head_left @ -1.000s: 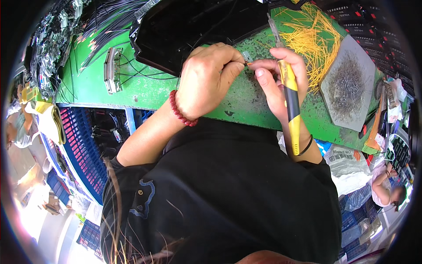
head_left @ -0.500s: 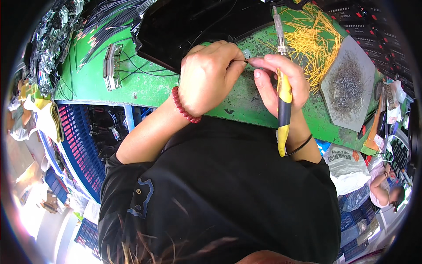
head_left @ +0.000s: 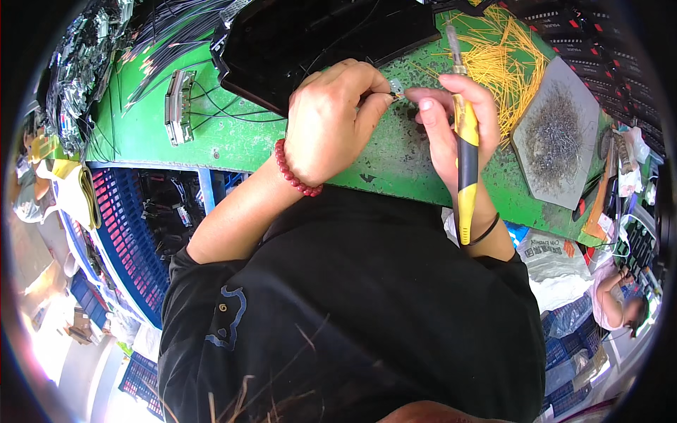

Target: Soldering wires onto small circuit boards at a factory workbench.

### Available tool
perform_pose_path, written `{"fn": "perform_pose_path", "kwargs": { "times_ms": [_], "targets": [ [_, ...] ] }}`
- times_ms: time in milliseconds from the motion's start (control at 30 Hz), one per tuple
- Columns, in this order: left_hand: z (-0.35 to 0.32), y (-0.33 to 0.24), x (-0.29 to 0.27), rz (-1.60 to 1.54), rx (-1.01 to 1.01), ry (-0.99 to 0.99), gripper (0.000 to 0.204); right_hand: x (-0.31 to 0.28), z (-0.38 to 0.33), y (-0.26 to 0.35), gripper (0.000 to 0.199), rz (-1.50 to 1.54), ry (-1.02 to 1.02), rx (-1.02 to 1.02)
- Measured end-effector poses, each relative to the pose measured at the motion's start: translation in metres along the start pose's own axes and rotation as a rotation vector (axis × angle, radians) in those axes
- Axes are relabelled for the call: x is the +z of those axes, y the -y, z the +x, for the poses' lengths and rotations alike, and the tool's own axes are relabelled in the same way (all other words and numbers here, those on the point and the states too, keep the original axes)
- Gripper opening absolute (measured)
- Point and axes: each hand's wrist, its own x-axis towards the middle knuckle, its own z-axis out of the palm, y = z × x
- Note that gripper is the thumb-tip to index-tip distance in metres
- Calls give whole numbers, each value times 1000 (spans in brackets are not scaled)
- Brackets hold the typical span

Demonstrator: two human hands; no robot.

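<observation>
My left hand (head_left: 331, 116), a red bead bracelet at its wrist, is closed in a pinch on a thin dark wire (head_left: 398, 96). Only the wire's short end shows past the fingertips. Just to the right, my right hand (head_left: 455, 127) keeps a soldering iron (head_left: 467, 158) with a yellow and black handle tucked among its fingers. The iron's metal shaft points away from me, over the bench. The right thumb and forefinger stand a little apart from each other and from the wire end, with nothing visible between them.
A large black plastic housing (head_left: 282, 49) lies beyond my hands on the green bench (head_left: 240, 148). Yellow wires (head_left: 504, 67) are heaped at the right by a grey board (head_left: 525, 137). To the left are dark wires (head_left: 159, 53), a small metal-faced module (head_left: 180, 106) and a blue crate (head_left: 130, 233).
My right hand has drawn slightly right, away from the left fingertips, and its thumb and forefinger have parted. The soldering iron moved right with it. My left hand stays almost in place.
</observation>
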Motion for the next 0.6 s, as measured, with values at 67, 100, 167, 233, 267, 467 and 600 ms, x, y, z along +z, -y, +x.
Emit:
{"fn": "perform_pose_path", "kwargs": {
  "times_ms": [67, 100, 167, 233, 267, 467, 600],
  "targets": [
    [-1, 1, 1, 24, 0, -6, 11, 3, 3, 2, 35, 36, -6, 39],
    [-1, 2, 3, 35, 18, -29, 11, 3, 4, 2, 36, 42, 14, 65],
    [-1, 4, 4, 42, 36, -50, 11, 4, 6, 3, 37, 43, 32, 94],
    [-1, 4, 5, 53, 53, -50, 10, 6, 8, 4, 40, 71, 74, 148],
    [-2, 3, 4, 52, 52, -49, 10, 7, 9, 3, 40, 98, 87, 153],
    [1, -1, -3, -86, -8, -3, 8, 6, 11, -1, 45, 284, 83, 246],
    [1, 1, -4, -99, 11, 29, 7, 0, 12, -1, 39, 100, 53, 147]
  ]
}}
